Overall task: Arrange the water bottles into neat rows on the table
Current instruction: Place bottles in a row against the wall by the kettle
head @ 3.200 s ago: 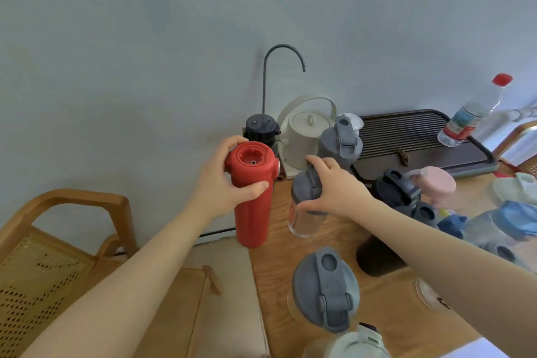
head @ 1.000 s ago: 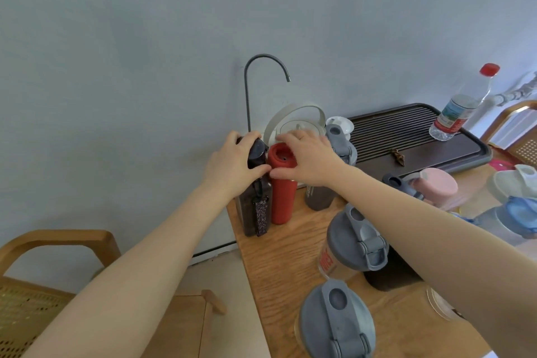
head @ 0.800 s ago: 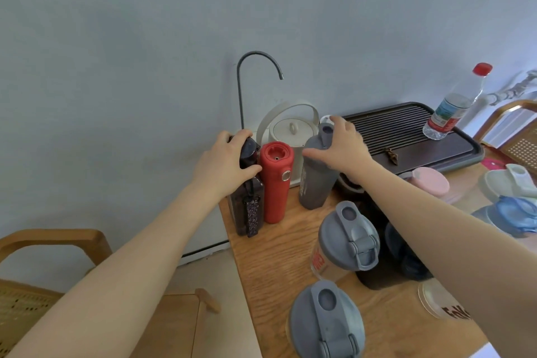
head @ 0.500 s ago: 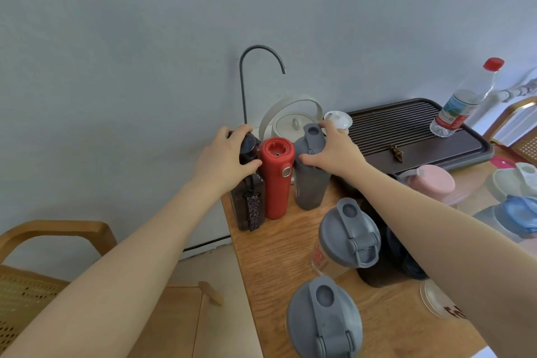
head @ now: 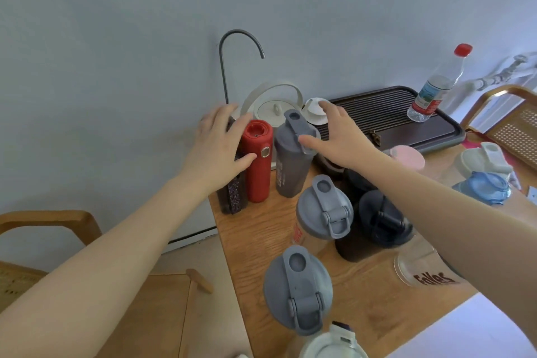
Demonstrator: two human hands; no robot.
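Matte red bottle (head: 258,164) stands upright at the woodgrain bench's (head: 261,238) back-left corner, between a dark bottle (head: 232,197) and a smoky-grey shaker (head: 292,167). Left hand (head: 216,151) and right hand (head: 340,136): grips open, fingers spread. A clear cup (head: 424,270) reads "Fakes".

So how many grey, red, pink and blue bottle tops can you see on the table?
grey tops: 3
red tops: 2
pink tops: 1
blue tops: 1
Total: 7
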